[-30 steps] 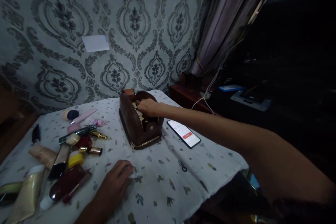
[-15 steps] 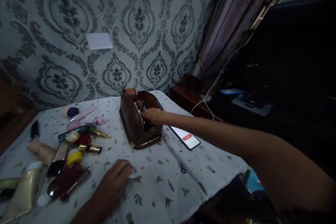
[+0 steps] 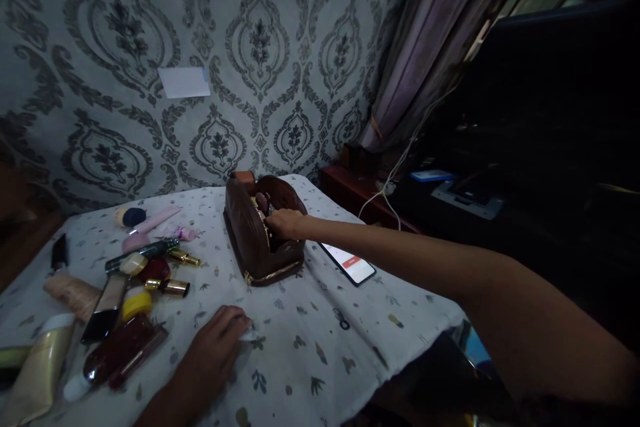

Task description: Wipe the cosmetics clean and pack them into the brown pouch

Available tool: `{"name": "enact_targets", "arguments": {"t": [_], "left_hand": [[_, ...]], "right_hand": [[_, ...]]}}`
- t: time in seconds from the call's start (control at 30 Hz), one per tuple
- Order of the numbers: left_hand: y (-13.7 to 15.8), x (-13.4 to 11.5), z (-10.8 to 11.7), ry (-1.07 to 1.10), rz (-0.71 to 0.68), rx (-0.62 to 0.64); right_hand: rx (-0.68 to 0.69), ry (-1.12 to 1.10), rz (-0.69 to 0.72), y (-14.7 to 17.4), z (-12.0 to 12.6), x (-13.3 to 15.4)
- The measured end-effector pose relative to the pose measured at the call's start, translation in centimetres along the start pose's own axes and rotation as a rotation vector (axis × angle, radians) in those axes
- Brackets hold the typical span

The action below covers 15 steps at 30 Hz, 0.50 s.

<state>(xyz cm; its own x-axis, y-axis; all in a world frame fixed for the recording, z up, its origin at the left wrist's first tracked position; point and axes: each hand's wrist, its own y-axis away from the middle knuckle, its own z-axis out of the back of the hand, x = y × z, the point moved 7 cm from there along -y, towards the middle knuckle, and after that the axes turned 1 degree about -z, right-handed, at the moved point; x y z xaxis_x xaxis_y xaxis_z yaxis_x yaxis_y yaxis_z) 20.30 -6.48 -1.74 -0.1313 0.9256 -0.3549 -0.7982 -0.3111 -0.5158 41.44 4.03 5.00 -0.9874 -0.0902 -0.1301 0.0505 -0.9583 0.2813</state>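
Observation:
A brown zip-up cosmetic bag (image 3: 245,233) stands unzipped on the cloth-covered table. My right hand (image 3: 286,223) reaches into its opening, fingers curled among the contents. The bag's wall hides the fingertips and anything they grip. A round brush-like tip (image 3: 261,200) and other small items show beside the knuckles. My left hand (image 3: 220,337) rests on the cloth in front of the bag, fingers bent together over a small whitish piece (image 3: 249,332) too unclear to name. Left of it lies a pile of cosmetics, among them a dark red bottle (image 3: 117,350) and a gold-and-black lipstick tube (image 3: 170,287).
A phone (image 3: 350,263) with a lit screen lies right of the bag, under my right forearm. Cream tubes (image 3: 43,367) lie at the left edge. The patterned wall (image 3: 260,47) rises behind the table. White cables (image 3: 383,192) hang at the right.
The view has shifted slightly, so everything sits a little further left. My right hand stays in the bag and my left hand stays on the cloth.

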Motion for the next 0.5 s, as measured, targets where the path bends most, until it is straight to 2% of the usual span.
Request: {"name": "enact_targets", "arguments": {"t": [0.17,0.3,0.43,0.5], "left_hand": [[0.1,0.0,-0.1,-0.011,-0.002,0.008],[0.6,0.4,-0.7,-0.014,0.041,0.029],[0.5,0.4,-0.7,0.001,0.023,0.026],[0.3,0.2,-0.5,0.0,0.0,0.018]], "right_hand": [[-0.005,0.014,0.029,-0.2,0.0,0.0],[-0.025,0.01,0.051,-0.2,1.5,-0.3],[-0.12,0.012,0.071,0.0,3.3,-0.3],[-0.149,0.035,0.109,0.2,3.2,0.1]]}}
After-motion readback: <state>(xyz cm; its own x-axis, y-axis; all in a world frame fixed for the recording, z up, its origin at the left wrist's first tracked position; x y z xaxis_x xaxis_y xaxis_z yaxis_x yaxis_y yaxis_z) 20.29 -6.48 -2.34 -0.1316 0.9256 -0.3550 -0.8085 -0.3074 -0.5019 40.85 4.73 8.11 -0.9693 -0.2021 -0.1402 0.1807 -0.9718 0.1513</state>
